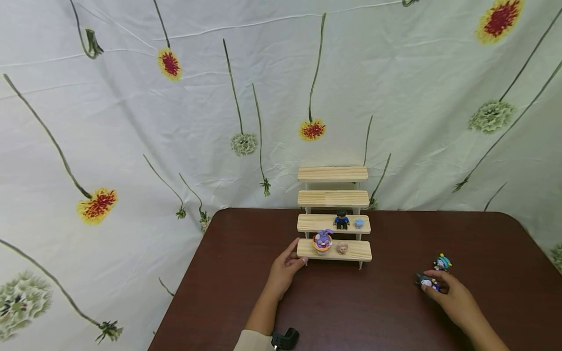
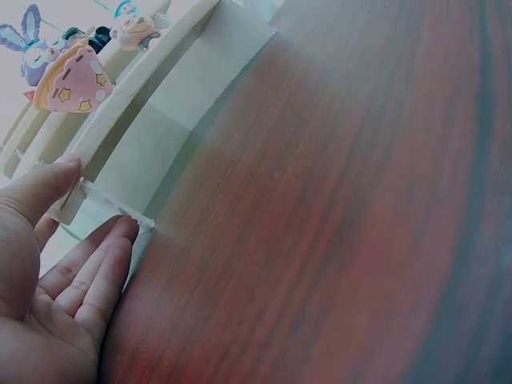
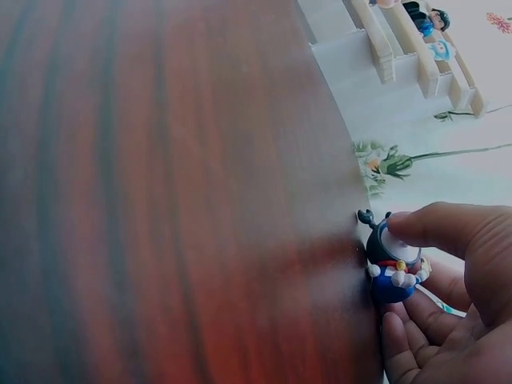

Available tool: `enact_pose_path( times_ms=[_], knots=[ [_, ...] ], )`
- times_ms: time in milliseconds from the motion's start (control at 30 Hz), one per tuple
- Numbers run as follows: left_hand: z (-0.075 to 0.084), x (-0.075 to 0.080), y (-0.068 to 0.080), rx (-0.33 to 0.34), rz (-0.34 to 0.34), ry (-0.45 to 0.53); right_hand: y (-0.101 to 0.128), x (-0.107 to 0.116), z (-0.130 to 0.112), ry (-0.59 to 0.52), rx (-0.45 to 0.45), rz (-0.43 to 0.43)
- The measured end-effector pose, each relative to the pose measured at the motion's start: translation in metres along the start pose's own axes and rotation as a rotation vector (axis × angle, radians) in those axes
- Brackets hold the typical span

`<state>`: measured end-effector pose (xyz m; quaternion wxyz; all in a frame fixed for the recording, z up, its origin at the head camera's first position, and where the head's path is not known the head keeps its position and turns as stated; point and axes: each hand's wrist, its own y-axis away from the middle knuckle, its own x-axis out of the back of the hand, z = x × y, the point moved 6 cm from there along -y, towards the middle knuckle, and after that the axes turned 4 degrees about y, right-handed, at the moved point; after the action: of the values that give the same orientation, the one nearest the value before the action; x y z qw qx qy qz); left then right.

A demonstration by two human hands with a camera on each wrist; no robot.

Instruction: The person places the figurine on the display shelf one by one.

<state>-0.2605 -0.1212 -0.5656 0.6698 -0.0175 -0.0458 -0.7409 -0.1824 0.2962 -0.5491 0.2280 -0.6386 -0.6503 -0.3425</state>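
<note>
My left hand holds the left end of the lowest step of a wooden stepped display shelf, thumb at its front edge. My right hand pinches a small dark-hooded figurine with a white face and blue body, low over the table at the right. Just behind it is another figurine with a teal and yellow hat. On the lowest step sit a purple rabbit-eared figure in a cup and a small pinkish figure. One step up are a black-haired toy figure in blue and a small light-blue figure.
The dark brown table has its back edge against a white floral curtain, with the shelf standing near that edge. A black wristband is on the left wrist.
</note>
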Motion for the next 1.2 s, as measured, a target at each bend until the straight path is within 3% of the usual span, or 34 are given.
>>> enact_pose_path(
  times_ms=[600, 1200],
  knots=[
    [-0.001, 0.0, 0.0, 0.001, -0.004, -0.003, 0.005, 0.002, -0.007, -0.019, -0.004, 0.001],
    [-0.002, 0.0, -0.001, 0.002, -0.001, 0.001, 0.003, 0.01, -0.03, -0.084, 0.033, 0.055]
  ],
)
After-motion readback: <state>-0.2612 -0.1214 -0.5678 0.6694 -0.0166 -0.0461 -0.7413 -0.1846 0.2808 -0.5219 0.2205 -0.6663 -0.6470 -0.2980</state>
